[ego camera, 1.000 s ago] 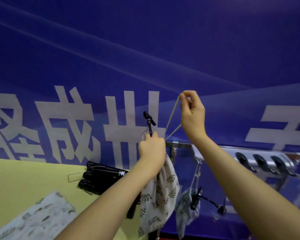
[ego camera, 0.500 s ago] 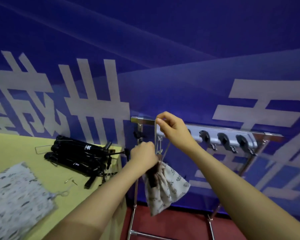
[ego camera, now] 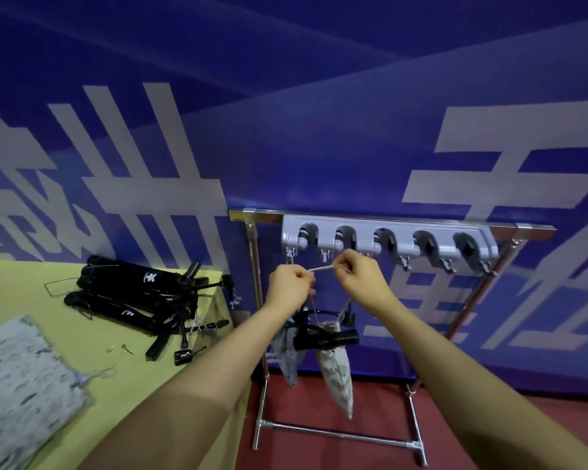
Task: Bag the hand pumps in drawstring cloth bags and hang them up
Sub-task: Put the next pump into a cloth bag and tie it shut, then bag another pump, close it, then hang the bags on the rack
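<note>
The left hand [ego camera: 291, 286] and the right hand [ego camera: 357, 278] each pinch one end of a pale beige drawstring cord [ego camera: 321, 269], pulling it taut and level between them just below the grey plastic 5-clip holder strip [ego camera: 387, 237]. Holding the cord stretched like this likely opens a loop wide enough to slip over one of the small hooks under the strip's left end.

From the cord hangs a white leaf-printed drawstring cloth bag [ego camera: 336, 368], with a black hand pump [ego camera: 326, 339] sticking out of its mouth; the bag dangles free, so its weight keeps the cords straight. A 2nd printed cloth bag [ego camera: 286, 354] already hangs just beside it on the left, under the 1st clip.

The strip is fixed to the top rail of a chrome metal rack [ego camera: 258, 300] standing on the red floor. At the near right corner of the yellow-green table [ego camera: 21, 276] lies a heap of black hand pumps [ego camera: 140, 293] awaiting bagging, and a stack of flat printed cloth bags [ego camera: 17, 378] sits at the table's front edge, within easy reach.
</note>
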Tool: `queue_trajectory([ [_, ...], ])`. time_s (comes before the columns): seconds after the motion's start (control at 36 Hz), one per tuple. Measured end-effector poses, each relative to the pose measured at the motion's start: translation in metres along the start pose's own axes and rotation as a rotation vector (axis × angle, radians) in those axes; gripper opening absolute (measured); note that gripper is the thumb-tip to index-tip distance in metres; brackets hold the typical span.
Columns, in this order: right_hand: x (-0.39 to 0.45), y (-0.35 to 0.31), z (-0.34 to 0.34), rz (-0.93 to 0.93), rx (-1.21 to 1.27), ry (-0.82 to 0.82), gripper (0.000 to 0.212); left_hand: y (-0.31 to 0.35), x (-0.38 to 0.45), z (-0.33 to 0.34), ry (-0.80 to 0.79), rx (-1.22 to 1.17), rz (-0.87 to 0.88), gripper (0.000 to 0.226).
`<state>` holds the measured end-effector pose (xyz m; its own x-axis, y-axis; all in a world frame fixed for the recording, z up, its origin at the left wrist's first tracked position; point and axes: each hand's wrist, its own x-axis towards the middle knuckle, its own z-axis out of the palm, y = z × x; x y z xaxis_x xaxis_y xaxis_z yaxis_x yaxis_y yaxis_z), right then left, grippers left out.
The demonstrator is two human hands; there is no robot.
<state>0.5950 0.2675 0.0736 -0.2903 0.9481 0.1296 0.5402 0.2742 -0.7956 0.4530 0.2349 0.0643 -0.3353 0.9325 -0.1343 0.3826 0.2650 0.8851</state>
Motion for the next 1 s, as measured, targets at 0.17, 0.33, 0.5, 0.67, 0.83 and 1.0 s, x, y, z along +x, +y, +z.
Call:
queue_trajectory([
  [0.17,0.020,0.009,0.008,-0.002,-0.022,0.143,0.012,0.010,0.023,0.013,0.038,0.025,-0.014,0.024],
  [0.33,0.042,0.022,0.024,0.102,-0.009,0.152,0.015,0.003,0.048,0.023,0.078,0.173,-0.039,0.031],
  [0.5,0.045,0.036,0.038,0.150,-0.138,0.045,0.018,-0.008,0.048,0.032,0.008,0.311,-0.021,0.035],
  [0.67,0.039,0.037,0.044,0.195,-0.172,0.069,0.016,-0.009,0.044,0.033,-0.053,0.338,0.035,0.022],
  [0.83,0.021,0.026,0.049,0.219,-0.148,0.113,0.009,-0.017,0.035,0.014,-0.030,0.316,0.060,0.021],
  [1.0,0.011,-0.001,0.072,0.190,-0.163,0.027,0.010,-0.032,0.025,-0.027,0.042,0.290,0.041,0.020],
])
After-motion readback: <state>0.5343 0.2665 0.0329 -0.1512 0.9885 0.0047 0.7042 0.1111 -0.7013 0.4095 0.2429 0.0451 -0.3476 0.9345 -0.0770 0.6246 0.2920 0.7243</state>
